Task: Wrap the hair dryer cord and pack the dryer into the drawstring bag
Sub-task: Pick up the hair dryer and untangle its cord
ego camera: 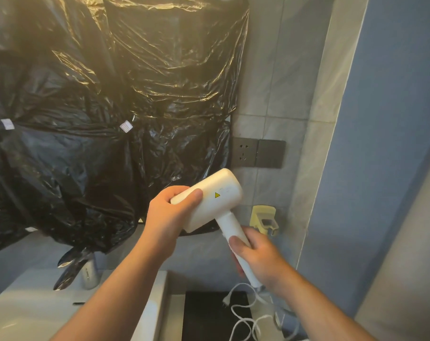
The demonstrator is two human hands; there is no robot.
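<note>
While the left hand (168,215) curls its fingers round the narrow front end of the hair dryer (215,200), thumb pressed on top, the right hand (259,258) clamps the handle low down, thumb lying along it. Both grips are closed on the dryer, which is held in the air in front of the tiled wall (265,89), barrel tilted up toward the right.

The barrel's rounded rear end sits just below the dark wall socket (244,153) and the switch plate (270,153) beside it. A yellow wall holder (264,219) hangs just right of the handle. On the right a blue wall (393,119) closes in; on the left, crinkled black plastic sheeting (110,107) covers the wall. The open room lies below and toward the person, over the white sink (24,313) with its chrome faucet (89,273), and over a dark panel (204,316) beside the sink's edge.

The dryer is matte white with a small yellow warning triangle on its side. Its white cord (243,321) drops from the handle's base in loose loops (unwrapped) over the panel, and the plug (226,300) lies free there.
</note>
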